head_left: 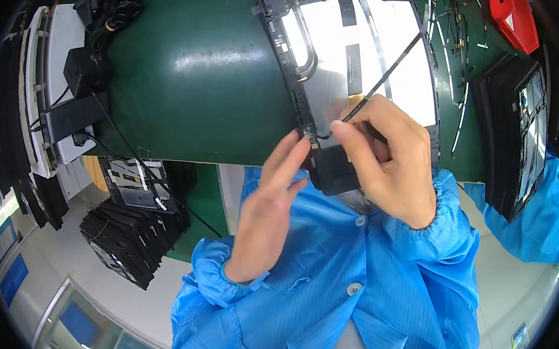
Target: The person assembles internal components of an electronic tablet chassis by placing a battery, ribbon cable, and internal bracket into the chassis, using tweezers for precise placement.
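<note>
A tablet-like device part [333,166], with a black frame and a bright, reflective inner face, lies on the green table and reaches its near edge. Pinched like a pen in my right hand [394,160] is a pair of slim black tweezers [390,71] with a bent tip. That tip meets the part's left rim near its lower corner, at small connectors [309,134]. My left hand [274,197] has its fingers stretched out, fingertips at the same rim beside the tip. Whether the tip grips anything is too small to tell.
Black adapters and cables [89,73] lie at the left. Loose thin strips and wires [456,51] are at the right, below a red container [514,22]. Black device frames [512,132] stack at the right edge; another stack [136,236] sits lower left.
</note>
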{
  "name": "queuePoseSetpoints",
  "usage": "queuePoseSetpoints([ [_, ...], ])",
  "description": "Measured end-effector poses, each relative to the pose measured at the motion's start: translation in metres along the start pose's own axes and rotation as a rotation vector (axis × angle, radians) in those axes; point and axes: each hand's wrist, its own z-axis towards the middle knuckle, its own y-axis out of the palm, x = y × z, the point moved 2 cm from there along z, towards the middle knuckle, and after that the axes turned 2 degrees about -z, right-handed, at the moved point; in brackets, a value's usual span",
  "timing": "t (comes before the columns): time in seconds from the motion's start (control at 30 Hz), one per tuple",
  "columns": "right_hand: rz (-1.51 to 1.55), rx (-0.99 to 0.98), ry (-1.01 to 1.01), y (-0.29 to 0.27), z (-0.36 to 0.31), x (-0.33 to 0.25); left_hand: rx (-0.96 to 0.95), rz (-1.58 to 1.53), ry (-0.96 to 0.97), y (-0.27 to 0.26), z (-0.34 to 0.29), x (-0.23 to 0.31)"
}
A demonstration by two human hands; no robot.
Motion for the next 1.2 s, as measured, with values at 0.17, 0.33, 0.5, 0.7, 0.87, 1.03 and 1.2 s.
queuePoseSetpoints([
  [0.17, -0.04, -0.091, -0.057, -0.003, 0.0, 0.0, 0.053, -0.425, -0.073, -0.018, 0.015, -0.01],
  [0.33, -0.165, -0.037, -0.085, 0.001, 0.001, -0.002, 0.133, 0.044, 0.148, -0.017, 0.029, -0.018],
  [0.5, -0.186, -0.023, -0.065, 0.002, 0.0, -0.001, 0.213, 0.413, 0.443, -0.016, 0.041, -0.024],
  [0.7, -0.195, -0.092, -0.037, 0.001, -0.001, -0.003, 0.225, 0.409, 0.439, -0.017, 0.044, -0.023],
  [0.87, -0.169, -0.204, 0.006, 0.0, 0.001, -0.004, 0.218, 0.394, 0.432, -0.019, 0.045, -0.026],
  [1.03, -0.224, -0.227, 0.002, 0.001, 0.003, -0.008, 0.225, 0.379, 0.433, -0.02, 0.046, -0.024],
  [1.2, -0.239, -0.195, -0.007, 0.005, 0.003, -0.009, 0.238, 0.405, 0.462, -0.02, 0.046, -0.028],
])
